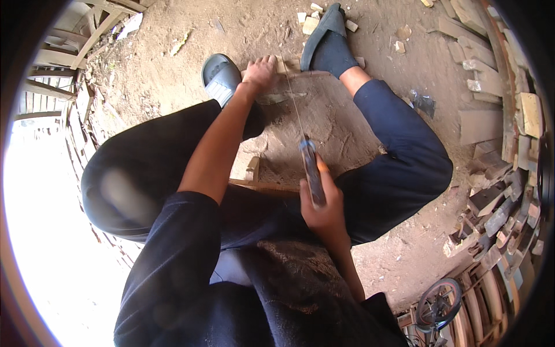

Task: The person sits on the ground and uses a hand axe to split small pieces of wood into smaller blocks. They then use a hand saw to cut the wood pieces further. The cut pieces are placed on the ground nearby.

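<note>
"So, holding what in the right hand (325,208)?"

"Clasping a handsaw (312,173) by its dark handle, with fingers closed firmly round it. Aiming the thin blade (295,104) forward, away from the body and toward the space just right of the left hand (260,74)."

"And doing what with that left hand?"

"Stretching far forward and bearing down low, right beside a pale piece of wood (281,65). Not managing to tell between gripping that wood and merely pressing against it."

"Finding the wood where, exactly?"

"Spotting it down near the ground, between the grey slipper (222,87) on the left foot and the dark slipper (332,23) on the right one. Lining up with the blade from this angle, but not revealing whether touching it."

"Sitting how?"

"Spreading both knees wide in dark trousers (399,133)."

"Noticing anything round about?"

"Seeing small offcuts (310,25) beside the right foot on the earth floor (173,75), plus stacked timber (497,220) along the right side, and a bicycle wheel (439,305) at lower right."
</note>
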`<move>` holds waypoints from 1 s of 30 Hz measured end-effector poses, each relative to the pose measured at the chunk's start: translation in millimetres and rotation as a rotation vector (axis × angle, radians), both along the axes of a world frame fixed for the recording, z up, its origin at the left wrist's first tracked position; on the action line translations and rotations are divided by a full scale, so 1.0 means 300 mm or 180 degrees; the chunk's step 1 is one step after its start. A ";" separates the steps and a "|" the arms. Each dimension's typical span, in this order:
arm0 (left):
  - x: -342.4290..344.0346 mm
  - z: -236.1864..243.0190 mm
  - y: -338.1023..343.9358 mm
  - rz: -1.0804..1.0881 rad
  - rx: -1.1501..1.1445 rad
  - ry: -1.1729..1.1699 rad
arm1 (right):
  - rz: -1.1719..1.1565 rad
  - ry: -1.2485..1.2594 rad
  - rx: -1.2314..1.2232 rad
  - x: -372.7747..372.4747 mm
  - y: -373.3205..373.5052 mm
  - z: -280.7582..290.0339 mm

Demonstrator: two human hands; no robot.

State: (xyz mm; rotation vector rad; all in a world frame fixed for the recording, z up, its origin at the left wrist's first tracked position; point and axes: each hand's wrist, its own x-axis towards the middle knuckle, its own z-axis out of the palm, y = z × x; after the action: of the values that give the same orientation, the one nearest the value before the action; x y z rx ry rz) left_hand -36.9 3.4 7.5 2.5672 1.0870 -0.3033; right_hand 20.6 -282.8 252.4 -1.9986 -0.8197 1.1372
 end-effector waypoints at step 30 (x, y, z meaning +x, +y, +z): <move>0.003 0.066 -0.035 -0.0014 0.0159 0.0076 | -0.0183 0.0326 -0.0183 0.033 -0.106 0.060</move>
State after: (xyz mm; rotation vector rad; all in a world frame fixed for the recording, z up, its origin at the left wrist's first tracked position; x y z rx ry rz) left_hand -35.9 -7.0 27.2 2.6165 1.1111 -0.3124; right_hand 30.4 -314.7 270.4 -1.9795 -0.6805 1.2316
